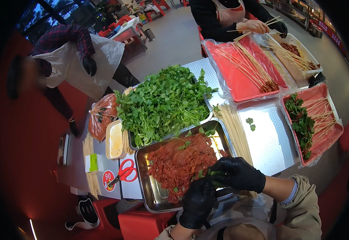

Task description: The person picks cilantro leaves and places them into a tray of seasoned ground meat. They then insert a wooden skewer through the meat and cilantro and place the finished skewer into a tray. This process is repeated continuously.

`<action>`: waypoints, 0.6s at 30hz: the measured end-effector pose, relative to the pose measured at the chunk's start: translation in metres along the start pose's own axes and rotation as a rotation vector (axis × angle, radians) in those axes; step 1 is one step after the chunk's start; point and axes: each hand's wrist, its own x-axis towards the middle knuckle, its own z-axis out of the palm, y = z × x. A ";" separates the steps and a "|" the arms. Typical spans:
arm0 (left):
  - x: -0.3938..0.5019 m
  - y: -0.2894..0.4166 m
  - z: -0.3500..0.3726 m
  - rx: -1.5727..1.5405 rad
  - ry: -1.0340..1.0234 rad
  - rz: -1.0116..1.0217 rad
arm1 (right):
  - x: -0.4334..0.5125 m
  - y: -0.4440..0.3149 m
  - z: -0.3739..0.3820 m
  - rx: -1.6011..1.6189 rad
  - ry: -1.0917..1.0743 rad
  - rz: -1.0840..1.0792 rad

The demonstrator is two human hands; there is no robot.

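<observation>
Both of my hands wear black gloves and meet above the near right edge of a steel tray (153, 199). My left hand (199, 199) and my right hand (240, 175) close around a small bunch of coriander (218, 177), mostly hidden by the fingers. Whether meat or a stick is also inside the grip cannot be seen. Raw red minced or sliced meat (177, 165) is heaped in the tray, with a few green leaves on it. Behind it, a second tray is piled high with fresh coriander (165, 105). Thin bamboo skewers (235, 132) lie to the right of the trays.
Red-handled scissors (127, 171), a cream plastic tub (114, 140) and a bagged orange-red food (103, 115) lie left. On the right, a lined red tray (321, 120) holds coriander skewers; a larger red tray (240, 72) holds meat skewers. Two co-workers stand across and at left.
</observation>
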 end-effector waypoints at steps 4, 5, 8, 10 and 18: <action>-0.001 -0.006 0.002 -0.236 -0.071 -0.128 | 0.000 0.005 -0.001 -0.097 -0.030 -0.023; 0.004 -0.005 0.002 -0.257 -0.026 -0.071 | 0.000 0.005 -0.001 -0.117 -0.048 -0.033; 0.001 -0.006 -0.004 -0.550 -0.138 -0.154 | 0.002 0.003 -0.004 -0.129 -0.094 -0.132; -0.008 -0.016 -0.006 -0.772 -0.264 -0.248 | -0.001 -0.003 -0.005 -0.119 -0.100 -0.152; -0.024 -0.043 -0.005 -1.283 -0.409 -0.583 | -0.004 0.007 0.007 -0.187 -0.205 -0.249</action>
